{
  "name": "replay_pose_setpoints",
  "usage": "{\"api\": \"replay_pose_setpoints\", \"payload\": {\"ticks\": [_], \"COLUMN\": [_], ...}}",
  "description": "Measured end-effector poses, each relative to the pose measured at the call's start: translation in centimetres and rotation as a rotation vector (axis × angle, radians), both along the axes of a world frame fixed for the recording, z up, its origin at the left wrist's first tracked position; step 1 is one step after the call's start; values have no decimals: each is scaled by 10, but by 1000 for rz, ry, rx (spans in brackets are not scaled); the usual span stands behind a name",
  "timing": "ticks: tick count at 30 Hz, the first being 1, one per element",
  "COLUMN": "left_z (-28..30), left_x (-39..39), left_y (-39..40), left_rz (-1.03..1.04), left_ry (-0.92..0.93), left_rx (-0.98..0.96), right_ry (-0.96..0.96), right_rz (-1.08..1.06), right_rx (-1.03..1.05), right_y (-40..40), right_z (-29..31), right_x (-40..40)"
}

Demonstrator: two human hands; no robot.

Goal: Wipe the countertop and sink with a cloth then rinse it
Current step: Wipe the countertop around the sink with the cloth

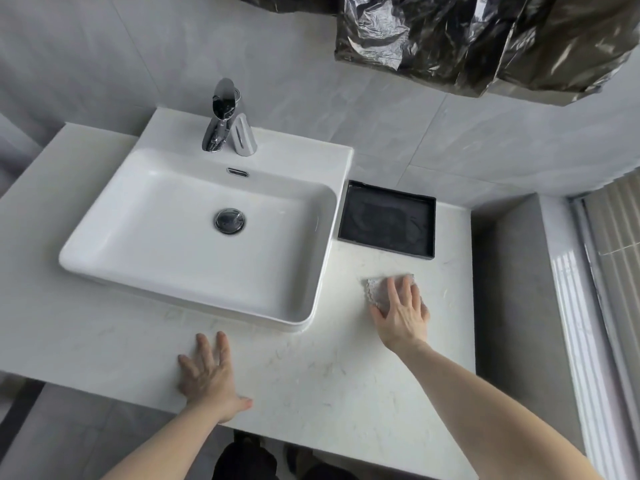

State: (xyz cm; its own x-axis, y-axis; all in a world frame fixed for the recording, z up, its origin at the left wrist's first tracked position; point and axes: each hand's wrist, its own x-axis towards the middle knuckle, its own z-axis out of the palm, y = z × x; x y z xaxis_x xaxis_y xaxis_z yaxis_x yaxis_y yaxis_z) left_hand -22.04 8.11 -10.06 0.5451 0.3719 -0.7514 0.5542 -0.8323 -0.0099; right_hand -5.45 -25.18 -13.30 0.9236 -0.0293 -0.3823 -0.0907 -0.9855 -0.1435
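A white marble countertop carries a white rectangular sink with a chrome drain and a chrome faucet at its back. My right hand lies flat, fingers spread, pressing a small pale grey cloth onto the countertop to the right of the sink; most of the cloth is hidden under the palm. My left hand rests flat with straight fingers on the countertop in front of the sink, near the front edge.
A black square tray sits just behind the cloth, against the sink's right side. A grey holder stands beside the faucet. Dark crumpled plastic hangs overhead at the right. A grey ledge bounds the countertop's right.
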Motion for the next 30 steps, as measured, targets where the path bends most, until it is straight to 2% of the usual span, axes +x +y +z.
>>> {"api": "replay_pose_setpoints", "payload": {"ticks": [5, 12, 17, 20, 25, 28, 30], "left_z": [0, 1, 4, 7, 13, 16, 17], "left_x": [1, -1, 2, 4, 6, 10, 11], "left_y": [2, 6, 7, 7, 7, 7, 6], "left_rz": [9, 4, 10, 13, 24, 33, 45], "left_ry": [6, -3, 21, 35, 49, 69, 80], "left_rx": [-33, -54, -70, -69, -82, -85, -81], "right_ry": [61, 65, -1, -73, -97, -191, -257], "right_rz": [-115, 176, 316, 223, -61, -314, -316], "right_rx": [23, 176, 108, 111, 167, 346, 426], "right_y": [45, 113, 78, 34, -45, -48, -25], "right_z": [-4, -5, -14, -14, 16, 41, 46], "right_x": [13, 38, 29, 20, 22, 32, 40]}}
